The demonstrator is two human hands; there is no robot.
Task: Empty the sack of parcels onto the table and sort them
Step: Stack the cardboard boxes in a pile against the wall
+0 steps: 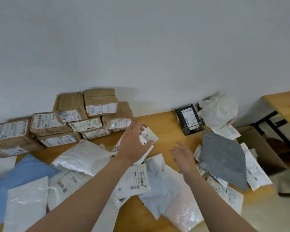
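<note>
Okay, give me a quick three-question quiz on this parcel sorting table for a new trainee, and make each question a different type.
1. True or false: the brown boxes are stacked against the wall.
2. Which hand holds the small white parcel? A) left hand B) right hand C) neither
3. What colour is the large flat mailer lying just to the right of the right hand?

Key: 1 true; 2 A; 3 grey.
</note>
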